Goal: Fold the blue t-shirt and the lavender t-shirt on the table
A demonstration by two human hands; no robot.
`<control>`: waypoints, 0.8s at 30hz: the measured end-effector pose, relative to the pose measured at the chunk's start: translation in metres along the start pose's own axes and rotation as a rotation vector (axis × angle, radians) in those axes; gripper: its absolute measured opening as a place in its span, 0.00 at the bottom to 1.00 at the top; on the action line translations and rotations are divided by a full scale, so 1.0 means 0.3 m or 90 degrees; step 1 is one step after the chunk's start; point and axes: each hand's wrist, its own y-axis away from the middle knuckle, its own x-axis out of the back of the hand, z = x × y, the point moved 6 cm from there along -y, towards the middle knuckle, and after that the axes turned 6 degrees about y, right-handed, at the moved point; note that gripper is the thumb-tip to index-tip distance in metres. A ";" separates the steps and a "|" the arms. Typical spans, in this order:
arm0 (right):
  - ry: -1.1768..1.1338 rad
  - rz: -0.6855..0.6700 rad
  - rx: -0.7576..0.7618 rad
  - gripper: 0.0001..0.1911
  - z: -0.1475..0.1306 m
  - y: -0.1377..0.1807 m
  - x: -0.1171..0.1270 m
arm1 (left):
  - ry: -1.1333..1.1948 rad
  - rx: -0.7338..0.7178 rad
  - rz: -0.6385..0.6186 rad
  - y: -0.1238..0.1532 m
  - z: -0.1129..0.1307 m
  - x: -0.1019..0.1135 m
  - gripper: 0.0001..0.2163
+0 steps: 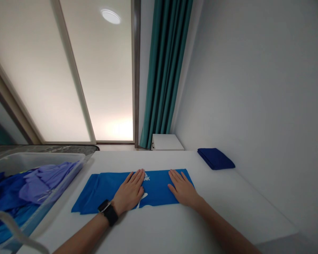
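A bright blue garment [100, 192] with white lettering lies folded into a long strip on the white table [228, 197]. My left hand [129, 192], with a black watch on the wrist, rests flat on the strip's middle, fingers stretched out. My right hand [182, 188] lies flat on the strip's right end, fingers also stretched. Neither hand grips anything.
A clear plastic bin [42, 158] with blue and purple clothes stands at the left. A folded dark blue cloth [216, 158] lies at the table's far right by the wall. Behind stand a white cabinet [166, 141], a teal curtain [166, 70] and frosted sliding panels.
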 end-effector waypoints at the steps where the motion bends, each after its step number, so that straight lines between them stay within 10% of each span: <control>1: 0.000 0.002 -0.008 0.35 0.024 0.004 -0.003 | 0.001 -0.001 0.000 0.000 0.000 0.001 0.26; 15: -0.427 0.152 -0.166 0.31 0.304 0.040 -0.074 | 0.008 0.003 -0.019 0.002 -0.008 0.007 0.26; 24: -0.329 0.247 -0.130 0.21 0.297 0.033 -0.051 | 0.073 -0.020 -0.042 -0.094 0.154 0.049 0.27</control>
